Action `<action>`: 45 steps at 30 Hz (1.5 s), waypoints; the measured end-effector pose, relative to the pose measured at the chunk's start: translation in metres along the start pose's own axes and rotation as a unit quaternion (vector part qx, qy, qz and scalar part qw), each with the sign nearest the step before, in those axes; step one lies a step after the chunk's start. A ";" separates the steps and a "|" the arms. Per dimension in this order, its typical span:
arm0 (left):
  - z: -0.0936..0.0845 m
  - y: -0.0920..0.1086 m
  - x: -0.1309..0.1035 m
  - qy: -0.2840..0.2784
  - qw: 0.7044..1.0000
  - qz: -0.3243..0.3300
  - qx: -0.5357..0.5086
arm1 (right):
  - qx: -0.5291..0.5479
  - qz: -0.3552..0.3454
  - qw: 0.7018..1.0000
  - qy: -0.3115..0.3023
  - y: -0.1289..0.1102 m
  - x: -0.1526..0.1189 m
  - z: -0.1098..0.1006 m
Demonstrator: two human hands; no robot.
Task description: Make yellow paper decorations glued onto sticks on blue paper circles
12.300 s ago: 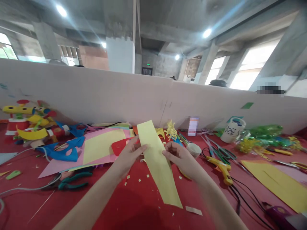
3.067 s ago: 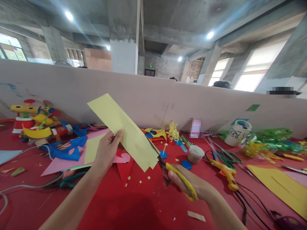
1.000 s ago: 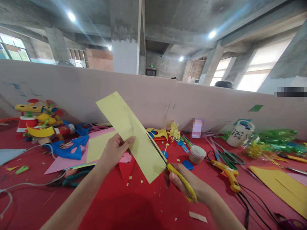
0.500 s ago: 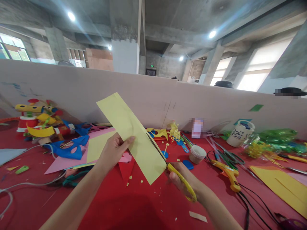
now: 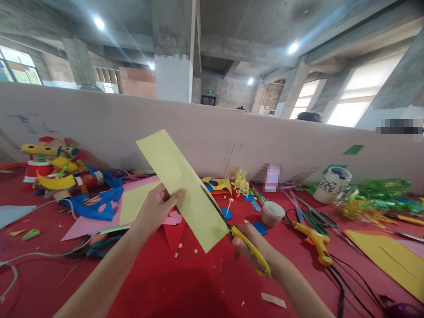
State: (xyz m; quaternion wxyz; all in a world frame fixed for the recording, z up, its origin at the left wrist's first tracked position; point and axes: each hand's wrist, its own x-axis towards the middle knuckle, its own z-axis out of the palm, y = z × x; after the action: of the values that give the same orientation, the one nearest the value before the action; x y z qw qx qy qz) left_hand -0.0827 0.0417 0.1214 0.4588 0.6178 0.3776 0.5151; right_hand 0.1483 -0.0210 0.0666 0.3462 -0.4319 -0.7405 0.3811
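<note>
A pale yellow paper strip [image 5: 180,194] is tilted above the red table, pinched at its left edge by my left hand [image 5: 162,205], thumb on top. Yellow-handled scissors [image 5: 250,247] are in my right hand [image 5: 251,247], its fingers wrapped round the handles and partly hidden by them. Their dark blades lie along the strip's right edge, pointing up and left. Beneath and behind my left hand are pink and yellow sheets [image 5: 134,203]. Small yellow scraps lie on the table below the strip.
Blue mask shapes [image 5: 96,204] and paper figures [image 5: 49,165] stand left. A round tub [image 5: 272,213], a yellow glue gun [image 5: 313,240] with a black cord, a white bucket [image 5: 331,185] and orange-yellow sheets [image 5: 391,260] are right. A white partition [image 5: 185,128] runs behind the red table [image 5: 159,282].
The paper strip has shifted slightly, its upper end to the right and its lower corner up. More of the dark blades shows along its edge. Both hands remain nearly in place.
</note>
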 end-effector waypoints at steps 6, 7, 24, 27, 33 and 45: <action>0.001 0.004 -0.001 0.016 0.998 -0.016 -0.052 | -0.029 0.015 0.999 0.009 -0.001 0.000 -0.001; 0.000 0.005 -0.001 0.020 0.998 -0.017 -0.054 | -0.031 0.019 0.999 0.008 -0.002 0.000 -0.001; 0.005 0.004 -0.005 -0.061 0.998 0.002 0.027 | -0.045 -0.029 0.998 -0.025 -0.025 -0.007 -0.005; 0.006 0.006 -0.006 -0.050 0.998 -0.003 0.034 | -0.047 -0.045 0.998 -0.003 -0.020 -0.003 -0.003; 0.007 0.008 -0.007 -0.050 0.998 -0.002 0.023 | -0.038 -0.034 0.999 0.014 -0.012 0.000 0.000; 0.005 0.006 -0.005 -0.057 0.998 -0.007 -0.009 | 0.004 0.003 1.000 0.024 -0.003 0.001 0.002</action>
State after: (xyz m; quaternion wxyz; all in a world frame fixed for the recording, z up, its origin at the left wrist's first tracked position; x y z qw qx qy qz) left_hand -0.0786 0.0341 0.1250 0.4880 0.6395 0.3507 0.4795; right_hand 0.1449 -0.0215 0.0679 0.3642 -0.4421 -0.7291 0.3745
